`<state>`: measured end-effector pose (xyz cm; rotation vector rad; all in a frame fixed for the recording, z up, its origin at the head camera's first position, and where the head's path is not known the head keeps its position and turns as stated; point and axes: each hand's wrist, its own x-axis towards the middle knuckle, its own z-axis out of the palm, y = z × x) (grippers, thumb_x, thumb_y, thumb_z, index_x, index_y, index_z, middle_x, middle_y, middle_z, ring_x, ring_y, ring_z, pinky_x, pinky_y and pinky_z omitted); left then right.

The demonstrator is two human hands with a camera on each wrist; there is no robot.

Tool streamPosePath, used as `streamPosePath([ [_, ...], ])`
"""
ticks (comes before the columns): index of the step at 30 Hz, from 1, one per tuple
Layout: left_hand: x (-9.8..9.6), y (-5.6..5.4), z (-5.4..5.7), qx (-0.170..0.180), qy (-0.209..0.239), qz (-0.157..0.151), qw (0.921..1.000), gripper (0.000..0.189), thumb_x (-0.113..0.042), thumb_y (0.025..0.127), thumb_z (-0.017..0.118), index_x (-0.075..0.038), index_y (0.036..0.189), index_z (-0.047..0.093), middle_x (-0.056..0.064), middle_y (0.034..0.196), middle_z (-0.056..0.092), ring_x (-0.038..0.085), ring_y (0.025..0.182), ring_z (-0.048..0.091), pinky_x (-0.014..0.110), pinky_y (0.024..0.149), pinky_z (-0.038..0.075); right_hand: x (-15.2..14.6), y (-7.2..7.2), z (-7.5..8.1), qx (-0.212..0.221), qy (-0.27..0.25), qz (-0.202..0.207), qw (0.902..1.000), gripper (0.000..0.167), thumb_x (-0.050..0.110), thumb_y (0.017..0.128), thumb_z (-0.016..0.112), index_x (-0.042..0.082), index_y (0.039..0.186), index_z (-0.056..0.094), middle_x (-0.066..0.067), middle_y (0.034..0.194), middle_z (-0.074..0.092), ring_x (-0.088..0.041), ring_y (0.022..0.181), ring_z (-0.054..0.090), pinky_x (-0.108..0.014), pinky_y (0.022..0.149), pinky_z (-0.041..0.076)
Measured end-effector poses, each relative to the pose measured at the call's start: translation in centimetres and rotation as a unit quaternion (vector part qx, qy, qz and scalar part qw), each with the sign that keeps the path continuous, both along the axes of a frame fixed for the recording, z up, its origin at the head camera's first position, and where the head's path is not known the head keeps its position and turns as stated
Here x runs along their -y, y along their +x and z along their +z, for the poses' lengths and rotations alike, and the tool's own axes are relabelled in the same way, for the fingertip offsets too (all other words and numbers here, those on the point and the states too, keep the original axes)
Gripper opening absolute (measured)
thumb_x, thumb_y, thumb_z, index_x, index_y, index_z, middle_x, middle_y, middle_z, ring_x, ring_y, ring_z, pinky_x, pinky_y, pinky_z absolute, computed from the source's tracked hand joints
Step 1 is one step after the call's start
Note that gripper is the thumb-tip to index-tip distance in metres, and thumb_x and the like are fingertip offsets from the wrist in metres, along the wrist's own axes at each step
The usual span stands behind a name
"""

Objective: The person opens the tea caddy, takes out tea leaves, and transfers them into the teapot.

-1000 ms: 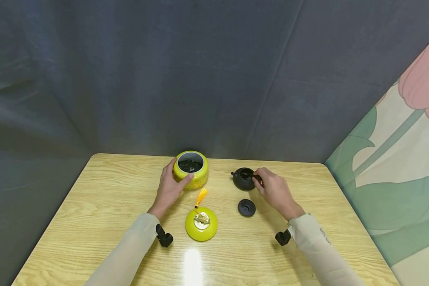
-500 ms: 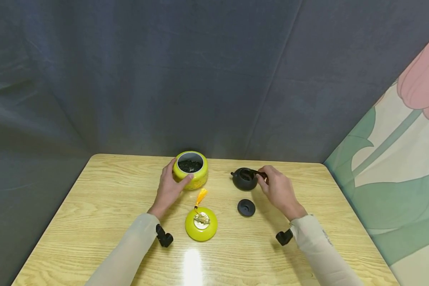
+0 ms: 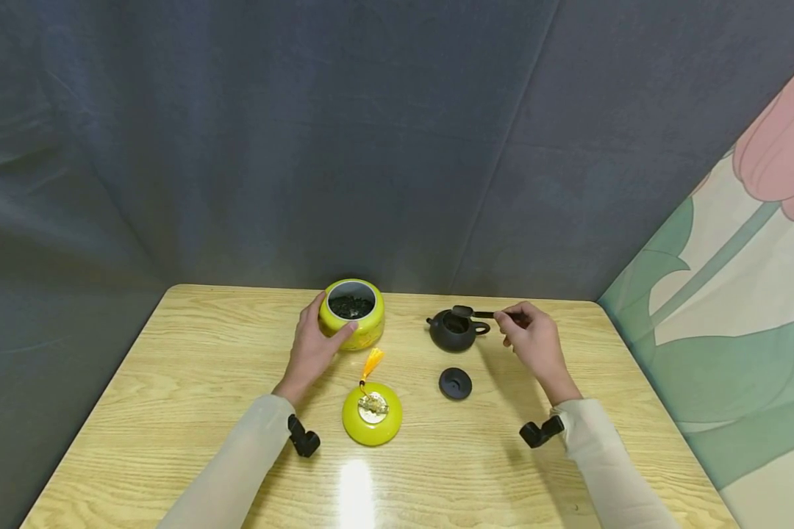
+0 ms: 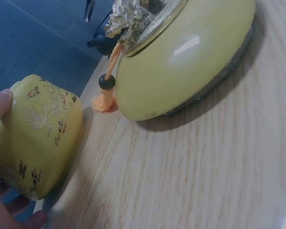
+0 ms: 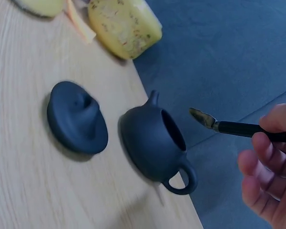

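My left hand [image 3: 312, 354] grips the side of a yellow jar [image 3: 370, 334], thumb in front and fingers behind. Dark tea leaves [image 3: 351, 306] lie inside it. Dragon designs decorate the jar [image 4: 43, 129] in the left wrist view. My right hand [image 3: 532, 342] pinches the black handle of a small scoop [image 5: 238, 128]. The scoop's bowl is just above the open mouth of a black teapot [image 3: 453, 338], apart from it. The teapot stands upright, its loop handle towards my right hand and its spout towards the jar.
The teapot's black lid [image 3: 455, 383] lies on the table [image 3: 238, 323] in front of the pot. Before the jar lies its yellow lid [image 3: 372, 433], with a gold knob and an orange tassel [image 3: 373, 361]. A dark curtain [image 3: 344, 147] hangs behind the table.
My right hand has drawn back to the right, lifting the scoop out of the teapot's mouth. The pot's handle now shows. My left hand and the jar have stayed in place.
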<state>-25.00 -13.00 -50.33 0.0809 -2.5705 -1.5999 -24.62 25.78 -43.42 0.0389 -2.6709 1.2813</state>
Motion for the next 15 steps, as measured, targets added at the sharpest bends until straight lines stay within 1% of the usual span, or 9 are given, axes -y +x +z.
streamPosePath([
  [4, 0.0, 0.0, 0.0, 0.000, 0.001, 0.000, 1.0000, 0.096, -0.045, 0.097, 0.078, -0.018, 0.171, 0.023, 0.016, 0.171, 0.032, 0.036, 0.160, 0.033, 0.058, 0.133, 0.028, 0.3, -0.1, 0.4, 0.005, -0.031, 0.002, 0.9995, 0.032, 0.034, 0.105, 0.068, 0.003, 0.112, 0.070, -0.008, 0.086, 0.069, -0.016, 0.065, 0.069, -0.027, 0.058, 0.056],
  [8, 0.0, 0.0, -0.1, 0.001, 0.002, -0.001, 1.0000, 0.096, -0.045, 0.097, 0.078, -0.018, 0.171, 0.023, 0.016, 0.171, 0.032, 0.036, 0.160, 0.033, 0.058, 0.133, 0.028, 1.1, -0.2, 0.8, 0.007, -0.063, 0.008, 0.9979, 0.032, 0.031, 0.105, 0.070, 0.000, 0.113, 0.070, -0.008, 0.084, 0.068, -0.013, 0.062, 0.067, -0.027, 0.057, 0.057],
  [11, 0.0, -0.1, -0.1, 0.000, 0.003, -0.001, 1.0000, 0.096, -0.045, 0.097, 0.078, -0.018, 0.171, 0.023, 0.016, 0.170, 0.032, 0.036, 0.160, 0.033, 0.058, 0.133, 0.028, 2.0, -0.4, 1.2, 0.007, -0.085, 0.019, 0.9962, 0.032, 0.029, 0.104, 0.071, -0.002, 0.112, 0.069, -0.006, 0.080, 0.068, -0.014, 0.060, 0.066, -0.029, 0.056, 0.057],
  [12, 0.0, 0.0, -0.1, 0.000, 0.003, -0.001, 1.0000, 0.096, -0.046, 0.097, 0.078, -0.018, 0.171, 0.023, 0.016, 0.170, 0.032, 0.036, 0.159, 0.033, 0.058, 0.133, 0.028, 2.3, -0.5, 1.3, 0.007, -0.092, 0.023, 0.9955, 0.032, 0.028, 0.104, 0.071, -0.003, 0.111, 0.069, -0.004, 0.078, 0.068, -0.016, 0.060, 0.066, -0.029, 0.056, 0.057],
  [15, 0.0, 0.1, 0.1, 0.003, 0.002, -0.001, 1.0000, 0.096, -0.046, 0.097, 0.078, -0.019, 0.170, 0.024, 0.016, 0.170, 0.032, 0.035, 0.159, 0.033, 0.058, 0.133, 0.029, 3.4, -0.6, 1.7, 0.010, -0.110, 0.037, 0.9932, 0.032, 0.027, 0.103, 0.072, -0.004, 0.112, 0.069, 0.003, 0.073, 0.067, -0.014, 0.058, 0.066, -0.028, 0.055, 0.056],
])
